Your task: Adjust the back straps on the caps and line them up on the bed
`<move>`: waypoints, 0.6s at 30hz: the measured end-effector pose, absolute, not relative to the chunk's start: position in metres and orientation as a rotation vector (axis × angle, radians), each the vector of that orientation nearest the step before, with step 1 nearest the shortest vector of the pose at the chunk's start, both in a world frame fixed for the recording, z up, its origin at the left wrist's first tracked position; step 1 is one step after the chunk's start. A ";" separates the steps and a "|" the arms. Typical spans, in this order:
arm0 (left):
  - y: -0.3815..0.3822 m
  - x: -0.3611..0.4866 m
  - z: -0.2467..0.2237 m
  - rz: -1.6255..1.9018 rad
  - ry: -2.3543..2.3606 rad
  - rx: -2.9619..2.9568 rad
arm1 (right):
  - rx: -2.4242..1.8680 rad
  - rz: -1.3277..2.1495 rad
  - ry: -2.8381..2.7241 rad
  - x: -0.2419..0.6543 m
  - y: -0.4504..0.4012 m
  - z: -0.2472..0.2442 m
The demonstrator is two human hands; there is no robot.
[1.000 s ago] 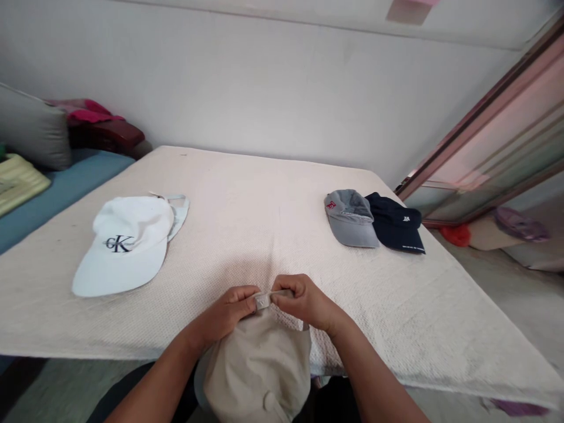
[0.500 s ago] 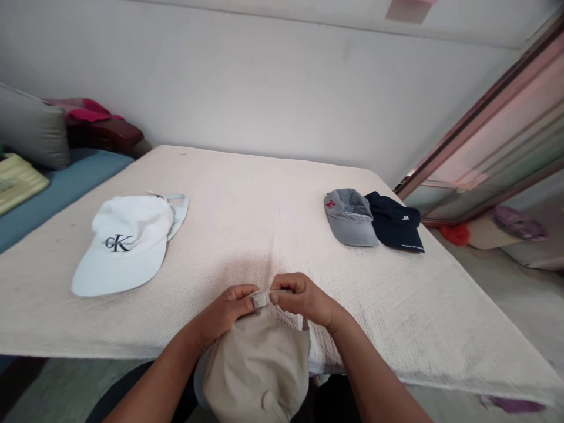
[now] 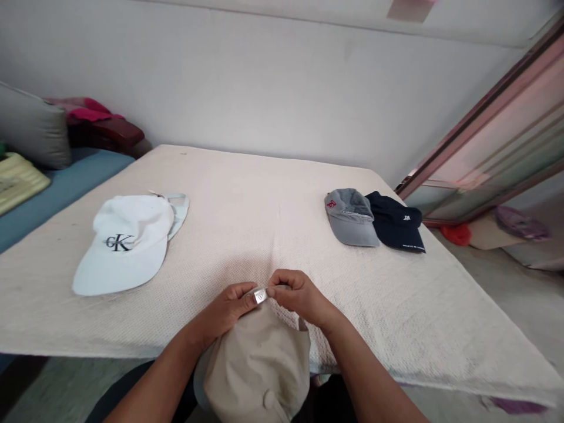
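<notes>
Beige baseball cap (image 3: 259, 364): held at 6 o'clock in the view, at the near edge of the cream cloth (image 3: 247, 194); its back opening is turned toward 12 o'clock.
Left hand (image 3: 231, 305): clamped on the back strap, with the thumb pressed against the metal buckle (image 3: 260, 295).
Right hand (image 3: 299, 294): closed on the strap just beside the buckle, thumb and fingers pinched together around it.
White baseball cap (image 3: 127, 235): laid on the cloth near 9 o'clock, its "CK" lettering shown and its brim pointed to 7 o'clock.
Gray baseball cap (image 3: 350, 217): set at 3 o'clock, marked with a red emblem.
Navy baseball cap (image 3: 396, 223): placed farther out at 3 o'clock, partly covered by the gray one.
Gray pillow (image 3: 35, 129): seen at 10 o'clock, beyond the cloth.
</notes>
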State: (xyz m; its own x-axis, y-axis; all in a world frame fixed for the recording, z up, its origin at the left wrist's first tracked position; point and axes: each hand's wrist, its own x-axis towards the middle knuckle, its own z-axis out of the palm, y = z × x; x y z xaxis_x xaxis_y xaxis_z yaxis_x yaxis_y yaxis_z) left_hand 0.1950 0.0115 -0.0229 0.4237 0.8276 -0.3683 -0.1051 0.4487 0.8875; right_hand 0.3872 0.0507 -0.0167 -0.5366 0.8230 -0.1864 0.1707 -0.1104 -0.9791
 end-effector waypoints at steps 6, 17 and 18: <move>0.011 0.194 -0.026 0.689 0.967 0.900 | -1.081 1.814 -1.592 0.386 0.048 -0.014; 0.009 0.196 -0.019 0.700 1.003 0.852 | -0.989 2.081 -1.322 0.386 0.048 -0.014; 0.009 0.196 -0.019 0.704 1.003 0.850 | -0.988 2.078 -1.318 0.386 0.048 -0.015</move>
State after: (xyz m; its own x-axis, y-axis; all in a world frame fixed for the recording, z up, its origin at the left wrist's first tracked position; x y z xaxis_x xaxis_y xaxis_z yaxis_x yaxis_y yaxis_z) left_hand 0.1960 0.0087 -0.0195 0.3786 0.8233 -0.4228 -0.1171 0.4958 0.8605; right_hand 0.3855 0.0483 -0.0148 -0.6210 0.7174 -0.3158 -0.0202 -0.4174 -0.9085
